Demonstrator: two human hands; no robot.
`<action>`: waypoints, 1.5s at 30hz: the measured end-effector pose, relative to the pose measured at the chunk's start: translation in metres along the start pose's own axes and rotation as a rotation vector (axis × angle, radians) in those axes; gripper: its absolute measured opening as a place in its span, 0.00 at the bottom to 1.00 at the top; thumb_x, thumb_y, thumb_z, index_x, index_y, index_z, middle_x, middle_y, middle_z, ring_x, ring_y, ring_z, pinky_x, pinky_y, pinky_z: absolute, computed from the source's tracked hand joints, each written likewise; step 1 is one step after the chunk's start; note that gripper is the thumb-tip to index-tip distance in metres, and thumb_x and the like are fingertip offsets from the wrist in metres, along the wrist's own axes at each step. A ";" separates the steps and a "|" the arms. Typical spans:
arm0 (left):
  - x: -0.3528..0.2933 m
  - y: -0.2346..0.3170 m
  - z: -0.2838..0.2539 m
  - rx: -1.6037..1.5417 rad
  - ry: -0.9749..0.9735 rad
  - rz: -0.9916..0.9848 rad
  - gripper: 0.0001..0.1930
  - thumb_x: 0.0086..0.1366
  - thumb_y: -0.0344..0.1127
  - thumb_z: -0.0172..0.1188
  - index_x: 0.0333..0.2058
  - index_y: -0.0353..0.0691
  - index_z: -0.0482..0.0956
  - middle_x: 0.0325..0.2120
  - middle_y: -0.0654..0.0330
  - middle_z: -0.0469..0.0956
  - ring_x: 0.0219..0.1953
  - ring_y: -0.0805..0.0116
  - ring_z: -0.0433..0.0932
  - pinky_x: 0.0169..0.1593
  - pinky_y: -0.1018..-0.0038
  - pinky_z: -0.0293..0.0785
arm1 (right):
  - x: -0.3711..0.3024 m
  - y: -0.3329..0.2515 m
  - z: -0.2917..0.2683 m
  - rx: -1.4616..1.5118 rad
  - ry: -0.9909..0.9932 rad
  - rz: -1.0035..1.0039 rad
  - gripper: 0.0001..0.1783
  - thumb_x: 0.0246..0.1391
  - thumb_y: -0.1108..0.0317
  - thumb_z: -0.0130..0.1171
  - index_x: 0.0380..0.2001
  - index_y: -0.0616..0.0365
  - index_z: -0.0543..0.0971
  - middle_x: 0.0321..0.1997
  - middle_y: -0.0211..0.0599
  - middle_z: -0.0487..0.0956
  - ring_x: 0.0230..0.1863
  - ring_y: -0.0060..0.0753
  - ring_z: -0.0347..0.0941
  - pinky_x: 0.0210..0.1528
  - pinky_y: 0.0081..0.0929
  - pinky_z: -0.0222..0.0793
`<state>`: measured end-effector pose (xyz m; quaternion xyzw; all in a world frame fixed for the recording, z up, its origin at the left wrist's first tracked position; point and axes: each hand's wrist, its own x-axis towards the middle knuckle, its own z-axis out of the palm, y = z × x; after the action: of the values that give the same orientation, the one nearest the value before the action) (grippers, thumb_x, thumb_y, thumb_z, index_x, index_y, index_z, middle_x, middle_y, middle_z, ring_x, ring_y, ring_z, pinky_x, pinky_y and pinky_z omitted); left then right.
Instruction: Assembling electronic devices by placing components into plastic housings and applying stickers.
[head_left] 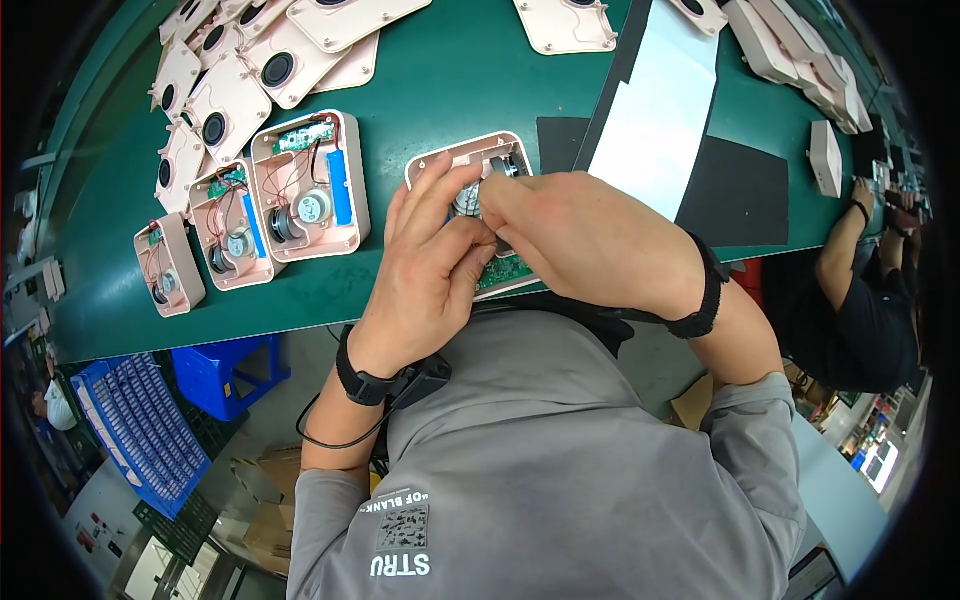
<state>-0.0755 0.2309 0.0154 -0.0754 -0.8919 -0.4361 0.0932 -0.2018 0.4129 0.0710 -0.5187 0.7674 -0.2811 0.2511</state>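
A pale pink plastic housing lies open at the table's near edge, in front of my body. Inside it show a round silver motor-like part, a dark speaker part and a green circuit board. My left hand rests over the housing's left side, its thumb and forefinger brought together. From the right, my right hand reaches in with its fingers pinched close to the left fingertips. What either hand grips is hidden behind the fingers.
Three open pink housings with blue batteries and wires, the largest, stand to the left. Pink panels with black speakers pile up behind them. A white sheet overlaps black sheets at the right. A blue stool stands below.
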 end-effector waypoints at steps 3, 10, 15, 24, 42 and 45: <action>-0.001 0.001 0.001 -0.072 0.006 -0.043 0.05 0.63 0.24 0.67 0.37 0.37 0.83 0.68 0.46 0.71 0.76 0.37 0.61 0.74 0.44 0.55 | 0.000 -0.001 0.002 0.021 0.023 0.061 0.07 0.65 0.75 0.57 0.43 0.62 0.72 0.32 0.46 0.81 0.35 0.56 0.80 0.37 0.46 0.73; 0.001 -0.001 0.003 -0.087 0.038 -0.032 0.04 0.61 0.26 0.69 0.35 0.36 0.83 0.68 0.44 0.72 0.75 0.37 0.63 0.72 0.48 0.58 | -0.006 0.007 0.013 0.238 0.177 0.080 0.07 0.65 0.77 0.61 0.44 0.62 0.74 0.33 0.44 0.84 0.33 0.48 0.83 0.35 0.36 0.77; 0.002 -0.001 0.011 -0.063 0.122 -0.022 0.06 0.58 0.26 0.72 0.32 0.36 0.83 0.63 0.45 0.77 0.71 0.38 0.68 0.70 0.49 0.63 | -0.007 0.005 0.021 0.405 0.303 0.188 0.07 0.63 0.79 0.63 0.41 0.62 0.76 0.34 0.43 0.85 0.32 0.39 0.85 0.34 0.28 0.79; -0.004 -0.003 0.023 0.005 0.282 0.021 0.07 0.55 0.25 0.73 0.32 0.36 0.84 0.57 0.46 0.81 0.67 0.38 0.74 0.67 0.49 0.68 | -0.016 0.006 0.028 0.171 0.376 0.037 0.05 0.60 0.78 0.65 0.39 0.64 0.80 0.34 0.43 0.83 0.30 0.45 0.81 0.32 0.33 0.76; 0.001 0.013 0.011 -0.016 0.158 -0.139 0.04 0.59 0.26 0.69 0.33 0.34 0.84 0.64 0.42 0.76 0.73 0.38 0.64 0.72 0.50 0.61 | -0.017 0.011 0.036 0.091 0.405 -0.018 0.07 0.58 0.80 0.65 0.40 0.63 0.81 0.38 0.41 0.84 0.33 0.46 0.83 0.33 0.34 0.79; 0.000 0.012 0.011 -0.024 0.136 -0.153 0.04 0.60 0.26 0.69 0.33 0.34 0.84 0.64 0.41 0.75 0.74 0.38 0.63 0.73 0.49 0.60 | -0.018 0.015 0.036 0.101 0.412 -0.049 0.08 0.56 0.81 0.67 0.39 0.63 0.83 0.40 0.40 0.85 0.34 0.44 0.84 0.33 0.32 0.81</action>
<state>-0.0745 0.2467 0.0178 0.0217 -0.8813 -0.4567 0.1193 -0.1811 0.4276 0.0368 -0.4557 0.7745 -0.4252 0.1078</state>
